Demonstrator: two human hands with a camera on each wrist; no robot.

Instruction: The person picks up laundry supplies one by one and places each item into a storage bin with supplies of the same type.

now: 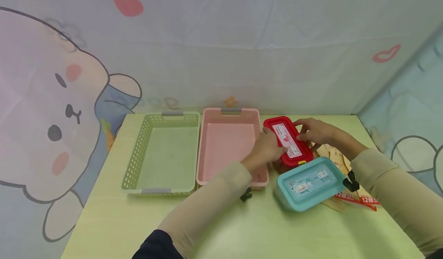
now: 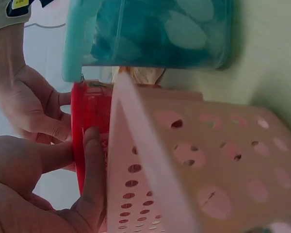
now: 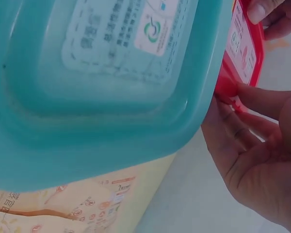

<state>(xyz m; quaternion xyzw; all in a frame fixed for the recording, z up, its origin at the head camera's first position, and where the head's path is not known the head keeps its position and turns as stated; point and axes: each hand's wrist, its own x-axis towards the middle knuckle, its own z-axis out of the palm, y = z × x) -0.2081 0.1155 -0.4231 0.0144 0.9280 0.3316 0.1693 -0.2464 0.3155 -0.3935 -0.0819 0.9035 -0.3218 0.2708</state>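
A storage box with a red lid (image 1: pixel 290 143) stands right of the pink basket, a white-and-pink label on its top. My left hand (image 1: pixel 267 147) grips its left side, thumb on the lid and fingers down the wall beside the basket, as the left wrist view shows. From the opposite side my right hand (image 1: pixel 315 131) holds the lid's rim, with its thumb at the edge and its fingers curled beneath. Close in front is a tilted box with a teal lid (image 1: pixel 311 184), which fills much of the right wrist view.
The pink basket (image 1: pixel 202 151) and a green basket (image 1: pixel 136 166) stand side by side on the light table (image 1: pixel 104 213). Several paper-like packets (image 1: pixel 360 197) lie under and behind the teal-lidded box. A printed curtain (image 1: pixel 221 59) hangs behind the table.
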